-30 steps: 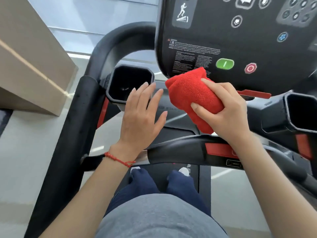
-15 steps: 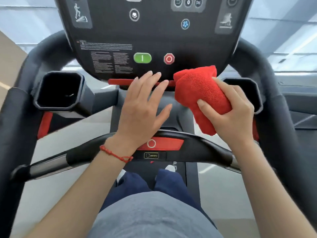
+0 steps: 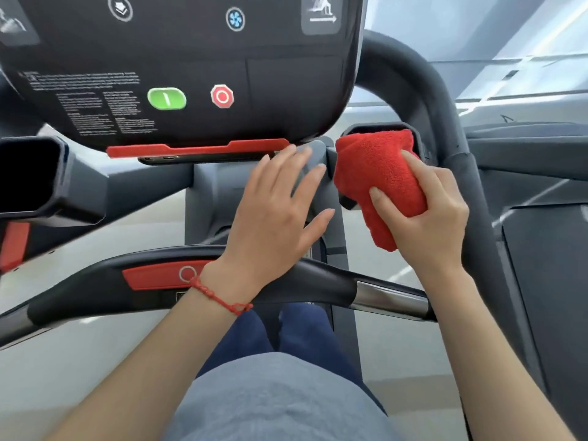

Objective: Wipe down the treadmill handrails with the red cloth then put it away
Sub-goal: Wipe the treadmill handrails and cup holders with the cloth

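— Red cloth point(image 3: 380, 173): why bunched in your right hand point(image 3: 426, 218), just right of the console point(image 3: 191, 58)?
— Head view: you grip it wadded, probably to press it on a rail or stow it.
— And your left hand point(image 3: 273, 214)?
— Flat, fingers spread, holding nothing, below the console.

Head-worn view, close, forward-down, perhaps tilted, over the treadmill console point(image 3: 178, 58).

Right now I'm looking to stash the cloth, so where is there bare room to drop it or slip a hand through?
The left cup holder looks empty. Open gaps lie between the front crossbar and console, left of the centre post. It is crowded by the right cup holder, where the right hand holds the red cloth beside the open left hand.
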The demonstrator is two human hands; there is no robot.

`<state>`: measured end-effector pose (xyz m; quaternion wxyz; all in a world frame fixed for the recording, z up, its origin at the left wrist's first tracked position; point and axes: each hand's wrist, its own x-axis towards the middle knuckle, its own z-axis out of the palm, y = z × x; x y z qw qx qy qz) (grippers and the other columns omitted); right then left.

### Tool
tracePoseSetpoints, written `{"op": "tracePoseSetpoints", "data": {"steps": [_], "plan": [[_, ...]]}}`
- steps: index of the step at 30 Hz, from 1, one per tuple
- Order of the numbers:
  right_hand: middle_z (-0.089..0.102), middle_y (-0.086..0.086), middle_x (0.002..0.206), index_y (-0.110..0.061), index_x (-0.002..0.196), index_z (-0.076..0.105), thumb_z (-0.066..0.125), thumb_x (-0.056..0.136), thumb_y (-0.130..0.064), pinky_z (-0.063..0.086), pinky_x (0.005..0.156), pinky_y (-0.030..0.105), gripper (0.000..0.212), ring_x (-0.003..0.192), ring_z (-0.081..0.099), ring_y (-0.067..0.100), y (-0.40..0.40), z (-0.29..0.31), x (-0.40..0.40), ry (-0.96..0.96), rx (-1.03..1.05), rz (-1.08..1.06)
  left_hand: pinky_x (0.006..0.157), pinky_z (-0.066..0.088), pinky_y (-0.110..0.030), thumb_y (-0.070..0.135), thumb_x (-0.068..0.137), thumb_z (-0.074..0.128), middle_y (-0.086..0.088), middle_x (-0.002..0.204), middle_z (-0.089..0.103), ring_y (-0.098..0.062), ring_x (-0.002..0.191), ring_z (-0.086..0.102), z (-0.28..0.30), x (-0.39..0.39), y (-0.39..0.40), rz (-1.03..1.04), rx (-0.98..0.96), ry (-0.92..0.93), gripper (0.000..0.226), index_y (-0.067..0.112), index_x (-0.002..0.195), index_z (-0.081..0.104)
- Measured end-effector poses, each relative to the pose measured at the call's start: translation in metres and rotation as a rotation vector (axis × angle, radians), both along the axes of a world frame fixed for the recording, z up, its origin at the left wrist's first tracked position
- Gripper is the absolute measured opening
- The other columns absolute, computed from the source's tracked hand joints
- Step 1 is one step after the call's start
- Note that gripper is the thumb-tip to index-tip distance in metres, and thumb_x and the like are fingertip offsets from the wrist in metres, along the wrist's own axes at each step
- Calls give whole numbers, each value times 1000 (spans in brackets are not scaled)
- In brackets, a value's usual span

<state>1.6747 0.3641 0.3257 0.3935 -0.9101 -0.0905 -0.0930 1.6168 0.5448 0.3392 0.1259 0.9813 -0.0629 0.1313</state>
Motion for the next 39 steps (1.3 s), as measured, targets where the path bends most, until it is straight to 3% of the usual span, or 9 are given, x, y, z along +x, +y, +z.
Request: {"op": "tracePoseSetpoints", "data": {"steps": [4,8,14,33,39], "plan": [[56,14,110,-15,124,55,72,77,-31,34,82,13,53,92,48,9,6,-11,2,-6,-5,-56,103,35,-51,35,89,45,-24,129,53,-38,123,46,-3,-3,-5,-19,35,29,49,-1,120,56],[55,17,110,-14,125,55,72,77,-31,40,80,26,53,95,56,26,14,-22,4,32,-41,-104,99,41,-51,35,90,47,-22,127,55,-36,120,49,-9,-20,-2,-67,48,32,46,0,117,59],[56,19,107,-12,122,56,70,78,-33,44,79,34,51,94,57,32,24,-29,7,-31,-93,-146,91,48,-45,33,89,50,-17,116,64,-32,111,57,-13,-35,-2,-56,59,-33,38,3,108,66],[58,15,107,-18,122,57,63,80,-44,43,73,38,50,94,54,32,34,-26,28,12,-228,-143,92,47,-45,33,90,49,-15,114,64,-31,110,58,-12,-34,-3,-27,67,-32,39,3,108,65],[60,17,104,-15,119,59,65,80,-41,45,68,35,48,89,55,32,25,-33,15,-87,-248,-133,95,43,-44,32,89,50,-15,116,63,-31,112,57,-13,-35,-3,-21,53,-21,38,3,109,64]]}}
